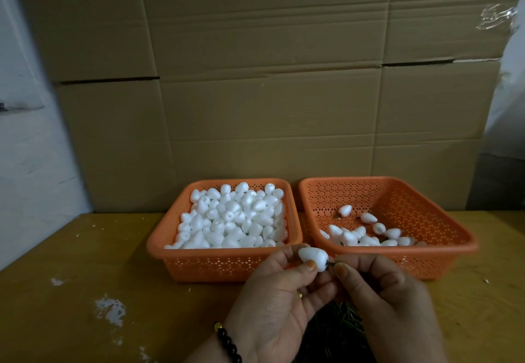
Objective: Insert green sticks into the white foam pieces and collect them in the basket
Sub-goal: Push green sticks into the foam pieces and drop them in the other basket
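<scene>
Low in the head view, the person's left hand pinches a white egg-shaped foam piece between its thumb and curled fingers, holding it up just in front of the gap between two baskets. The right hand meets it from the other side: its thumb and forefinger are pinched on a thin dark green stick, whose short visible length touches the right end of the foam piece. How far the stick enters the foam cannot be told. The left hand wears a ring, and a bracelet of dark beads circles its wrist.

On the yellowish wooden table stand two shallow orange perforated plastic baskets, side by side and nearly touching. The left orange basket is piled with plain white foam pieces, almost to its rim. The right orange basket holds far fewer, a scatter of white foam pieces lying mostly along its near side; short dark stubs show on a few of them.

Beneath and between the two hands, at the table's near edge, lies a dark heap of loose green sticks, partly hidden by the hands. White flecks and smears mark the tabletop on the left. Behind the baskets rises a wall of flattened brown cardboard, with clear tape stuck near its upper right corner.
</scene>
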`<state>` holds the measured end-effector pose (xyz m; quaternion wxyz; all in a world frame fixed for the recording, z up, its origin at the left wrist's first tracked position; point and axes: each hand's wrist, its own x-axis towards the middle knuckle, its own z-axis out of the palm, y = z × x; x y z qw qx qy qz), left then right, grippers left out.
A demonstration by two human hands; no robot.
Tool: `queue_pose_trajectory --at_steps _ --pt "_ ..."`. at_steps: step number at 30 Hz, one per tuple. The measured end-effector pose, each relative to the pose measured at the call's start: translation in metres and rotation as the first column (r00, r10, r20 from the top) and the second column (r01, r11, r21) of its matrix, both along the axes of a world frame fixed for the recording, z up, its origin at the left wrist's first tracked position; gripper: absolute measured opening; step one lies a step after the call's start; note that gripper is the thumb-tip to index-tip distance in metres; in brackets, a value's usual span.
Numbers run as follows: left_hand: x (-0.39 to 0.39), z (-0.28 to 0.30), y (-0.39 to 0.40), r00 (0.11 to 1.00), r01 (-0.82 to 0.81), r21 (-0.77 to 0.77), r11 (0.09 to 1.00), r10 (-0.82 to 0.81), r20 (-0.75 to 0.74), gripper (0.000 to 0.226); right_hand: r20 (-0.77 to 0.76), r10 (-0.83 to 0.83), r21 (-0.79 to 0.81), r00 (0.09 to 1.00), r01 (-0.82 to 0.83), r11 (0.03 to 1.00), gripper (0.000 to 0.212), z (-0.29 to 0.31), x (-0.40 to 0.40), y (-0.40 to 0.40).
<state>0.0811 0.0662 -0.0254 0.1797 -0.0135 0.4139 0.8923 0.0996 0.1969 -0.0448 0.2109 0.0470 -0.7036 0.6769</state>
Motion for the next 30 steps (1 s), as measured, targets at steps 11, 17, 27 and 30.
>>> queue_pose_trajectory --at_steps 11,17,27,30 --pt "-0.003 0.001 -0.006 0.999 -0.037 0.026 0.999 0.037 -0.024 0.033 0.036 0.029 -0.009 0.999 -0.029 1.000 0.044 0.000 0.000 -0.001" --pt "-0.005 0.000 -0.008 0.994 -0.093 -0.005 0.996 0.093 -0.057 0.029 0.038 0.030 -0.009 0.999 -0.030 1.000 0.048 -0.002 0.000 -0.003" --pt "-0.001 0.002 -0.008 0.952 -0.206 -0.090 0.974 0.178 -0.251 0.024 0.049 -0.017 0.088 0.999 0.013 0.996 0.045 -0.011 -0.002 -0.005" --pt "0.001 0.003 -0.007 0.935 -0.220 -0.133 0.966 0.170 -0.310 0.027 0.047 -0.032 0.129 0.998 0.026 0.991 0.046 -0.012 -0.002 -0.004"
